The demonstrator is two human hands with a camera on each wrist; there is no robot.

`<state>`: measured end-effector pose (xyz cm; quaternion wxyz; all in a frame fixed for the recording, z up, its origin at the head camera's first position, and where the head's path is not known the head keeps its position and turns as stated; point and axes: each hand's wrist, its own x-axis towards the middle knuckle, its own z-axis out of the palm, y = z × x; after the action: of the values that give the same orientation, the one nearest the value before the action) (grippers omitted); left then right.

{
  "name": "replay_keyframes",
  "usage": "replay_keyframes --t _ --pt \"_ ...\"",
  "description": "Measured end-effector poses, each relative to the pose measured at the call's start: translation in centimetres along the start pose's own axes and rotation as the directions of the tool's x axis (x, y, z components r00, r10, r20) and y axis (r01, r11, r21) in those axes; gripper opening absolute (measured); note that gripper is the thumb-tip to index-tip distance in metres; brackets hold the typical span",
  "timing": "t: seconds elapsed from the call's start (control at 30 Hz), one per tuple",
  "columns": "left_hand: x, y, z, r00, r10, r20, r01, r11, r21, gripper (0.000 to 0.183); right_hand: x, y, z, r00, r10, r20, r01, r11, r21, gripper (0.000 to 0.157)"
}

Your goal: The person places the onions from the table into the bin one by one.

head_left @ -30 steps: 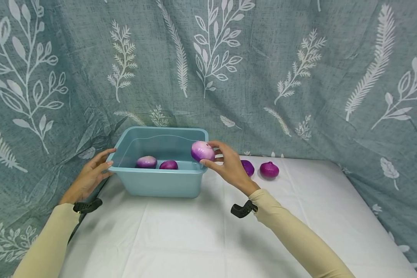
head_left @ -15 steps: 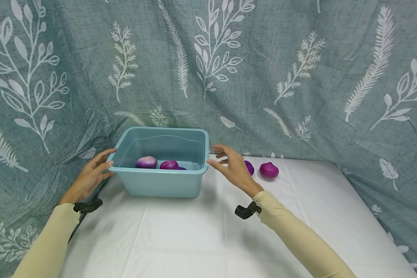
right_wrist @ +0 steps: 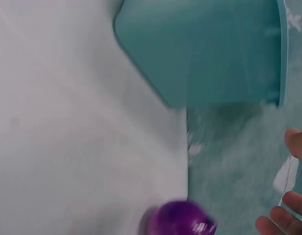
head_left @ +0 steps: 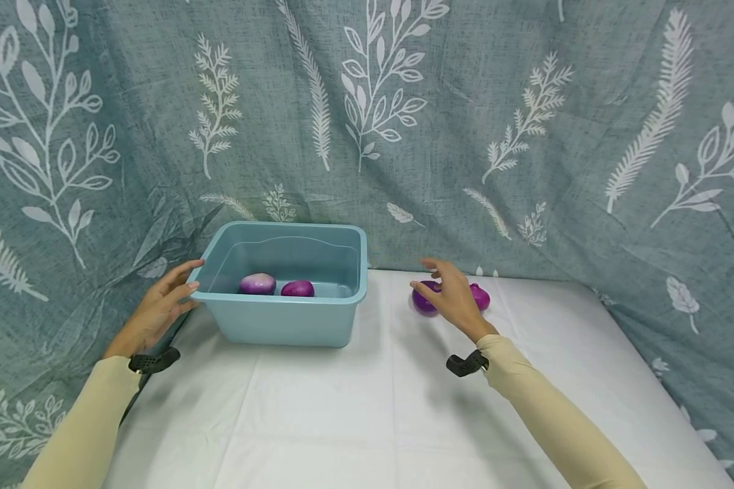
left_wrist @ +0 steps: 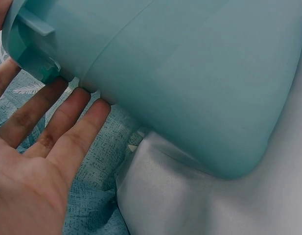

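A blue-green plastic tub (head_left: 281, 320) stands on the white-covered table. Inside it are a pale-topped purple onion (head_left: 257, 284) and a darker purple onion (head_left: 298, 288); the front wall hides part of the floor. My left hand (head_left: 159, 309) is at the tub's left end. In the left wrist view its fairly straight fingers (left_wrist: 75, 139) touch the outer wall below the rim. My right hand (head_left: 455, 299) hovers with loosely spread fingers over a purple onion (head_left: 424, 299) on the table, holding nothing. Behind that hand a magenta onion (head_left: 480, 297) is partly covered.
A grey-green curtain (head_left: 440, 136) with white leaf prints hangs along the table's back edge and sides. White cloth (head_left: 318, 407) covers the table. Each wrist wears a black band, the right one (head_left: 465, 365) over a beige sleeve.
My right hand let an onion go inside the tub, then moved right to the onions on the table. The dropped onion is now out of sight. My left hand stays at the tub.
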<state>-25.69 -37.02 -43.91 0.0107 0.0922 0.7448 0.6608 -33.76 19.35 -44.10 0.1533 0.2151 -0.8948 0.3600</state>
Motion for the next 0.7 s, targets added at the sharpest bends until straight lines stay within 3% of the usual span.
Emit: replay_keyframes --t 0.2,0.4,0.53,0.7 --pt "0.0 0.0 0.0 1.0 -0.009 -0.012 0.009 1.0 0.01 0.058 -0.7 3.0 -0.9 0.999 0.038 -0.017 -0.04 0.996 -0.078 0.056" --pt "0.0 -0.3 0.0 1.0 -0.014 -0.007 0.013 1.0 -0.012 0.059 -1.5 5.8 -1.5 0.993 0.076 -0.086 -0.091 0.978 -0.188 0.057" --pt "0.1 -0.3 0.0 1.0 -0.016 -0.002 0.016 1.0 -0.007 0.058 -2.0 7.4 -2.0 0.983 0.136 -0.124 -0.16 0.965 -0.207 0.058" --pt "0.1 -0.1 -0.2 1.0 -0.002 0.004 0.002 1.0 0.001 0.058 -2.7 9.3 -2.5 0.965 0.236 -0.11 -0.256 0.939 -0.229 0.064"
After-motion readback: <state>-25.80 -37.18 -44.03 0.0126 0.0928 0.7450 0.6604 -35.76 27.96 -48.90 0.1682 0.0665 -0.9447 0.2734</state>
